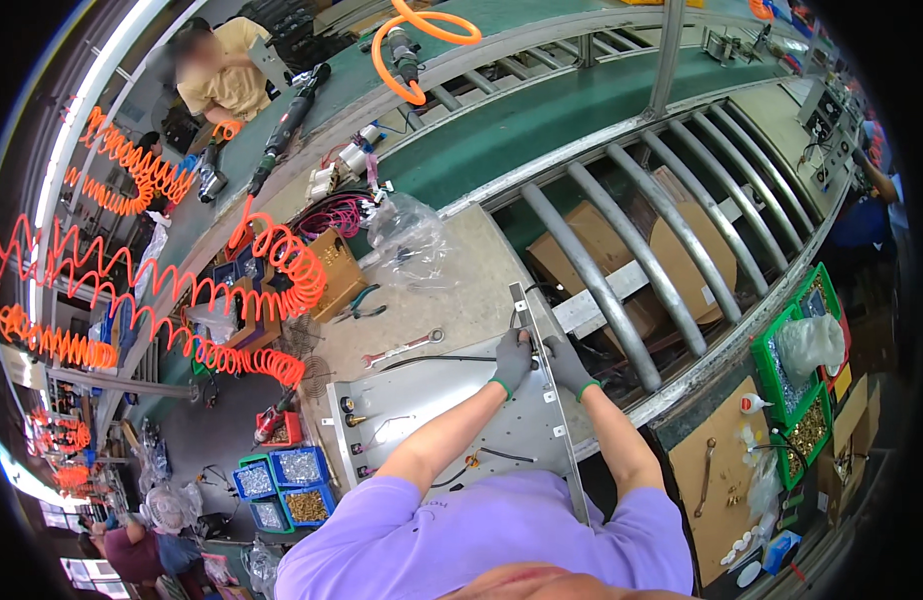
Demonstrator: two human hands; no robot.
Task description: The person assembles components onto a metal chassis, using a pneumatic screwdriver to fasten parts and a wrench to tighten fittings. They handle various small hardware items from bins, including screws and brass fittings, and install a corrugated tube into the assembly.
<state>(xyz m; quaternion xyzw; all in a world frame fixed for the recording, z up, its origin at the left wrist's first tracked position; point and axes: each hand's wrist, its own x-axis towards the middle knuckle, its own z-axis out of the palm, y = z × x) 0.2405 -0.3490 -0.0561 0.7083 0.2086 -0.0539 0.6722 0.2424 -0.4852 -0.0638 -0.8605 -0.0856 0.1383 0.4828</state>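
A large sheet-metal panel (441, 409) lies in front of me, with a long upright flange (552, 398) along its right side. My left hand (514, 361), in a grey glove, is at the inner face of this flange with its fingers curled. My right hand (568, 367), gloved too, is at the outer face, directly opposite, with its fingers bent in against the metal. Whatever lies between the fingers is too small or hidden. A black cable (446, 358) runs across the panel to my left hand. Brass fittings (352, 420) sit at the panel's left edge.
Beyond the panel lie a wrench (404, 347) and pliers (357, 302). Conveyor rollers (636, 235) stand to the right, with green parts trays (803, 375) farther right. Coiled orange air hoses (281, 270) hang at left, above blue bins (306, 465). A co-worker (221, 70) sits across the line.
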